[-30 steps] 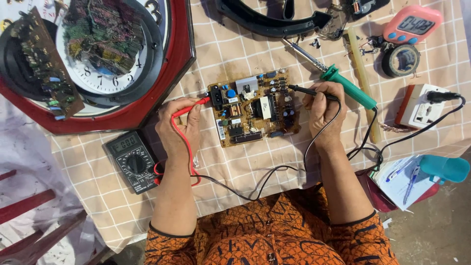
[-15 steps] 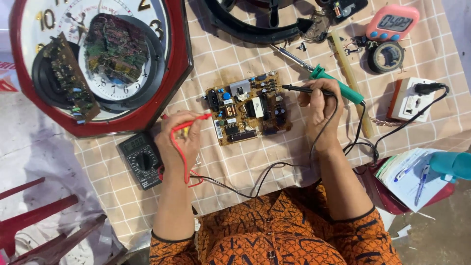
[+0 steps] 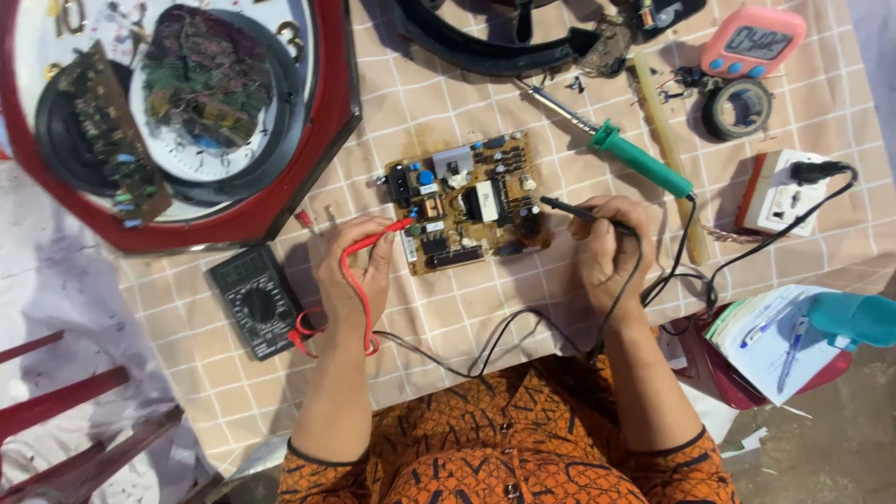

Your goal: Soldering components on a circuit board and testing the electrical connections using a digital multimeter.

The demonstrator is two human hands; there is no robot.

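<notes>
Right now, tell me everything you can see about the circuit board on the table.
The circuit board is a tan rectangle lying flat and slightly tilted on the checked tablecloth. It carries a white block, blue capacitors and black parts. The left hand touches a red probe to its left edge; the right hand brings a black probe to its right edge.

Checked cloth table (image 3: 439,112) (circuit board (image 3: 469,201), multimeter (image 3: 257,301))

In the middle of the frame, the left hand (image 3: 350,266) holds a red probe (image 3: 378,236) and the right hand (image 3: 607,252) a black probe (image 3: 583,211) on the circuit board (image 3: 469,201) (meter (image 3: 257,301) at lower left).
</notes>
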